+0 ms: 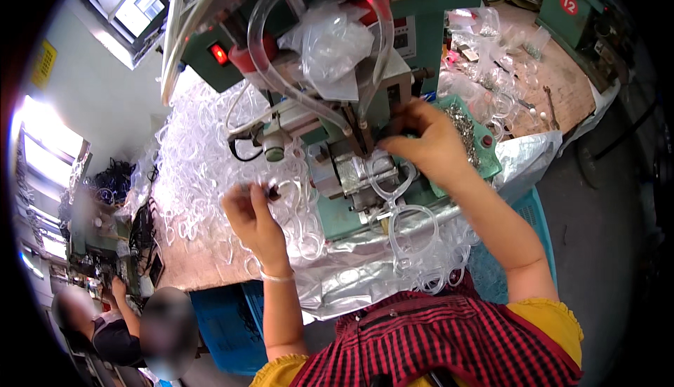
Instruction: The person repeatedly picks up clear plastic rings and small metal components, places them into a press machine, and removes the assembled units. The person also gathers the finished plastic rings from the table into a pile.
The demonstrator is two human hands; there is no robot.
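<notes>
At press (365, 169), right hand (428, 141) pinches a part onto the fixture; left hand (253, 208) grips one clear ring. Ring pile (203, 155) left of press looks barely dented.

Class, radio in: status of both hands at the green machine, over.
Left hand pinching a small dark part. Right hand at the machine's clamp, on a clear plastic frame. Clear frames heaped alongside.

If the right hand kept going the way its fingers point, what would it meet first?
The right hand points left, toward the machine. Its fingertips are already at the dark vertical press head over the metal fixture, so that head would likely come first, though depth is hard to judge from above.
</notes>
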